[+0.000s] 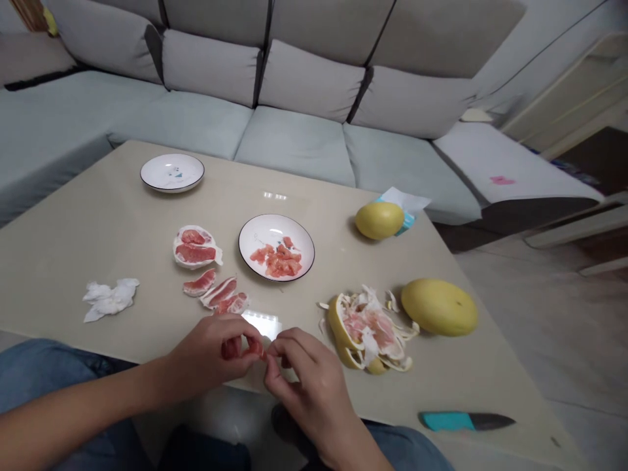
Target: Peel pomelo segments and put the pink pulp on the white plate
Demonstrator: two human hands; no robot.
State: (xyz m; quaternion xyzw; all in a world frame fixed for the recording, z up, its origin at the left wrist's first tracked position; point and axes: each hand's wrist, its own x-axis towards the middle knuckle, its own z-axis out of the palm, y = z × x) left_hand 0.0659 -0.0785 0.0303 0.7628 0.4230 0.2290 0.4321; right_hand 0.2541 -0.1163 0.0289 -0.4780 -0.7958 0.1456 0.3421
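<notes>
My left hand grips a red pomelo segment over the table's near edge. With thumb and fingers pinched, my right hand meets the segment's right end; its exact hold is partly hidden. Just beyond my left hand lie several loose pomelo segments, some with white membrane on them. Behind these sits a partly opened peeled pomelo in white pith. A white plate with a dark rim holds peeled pomelo flesh. To the right of my right hand is yellow pomelo rind filled with membrane scraps.
Two whole pomelos, one nearer and one farther, are on the right, the farther by a tissue pack. A teal-handled knife lies near the front edge. Crumpled tissue and another plate are at left.
</notes>
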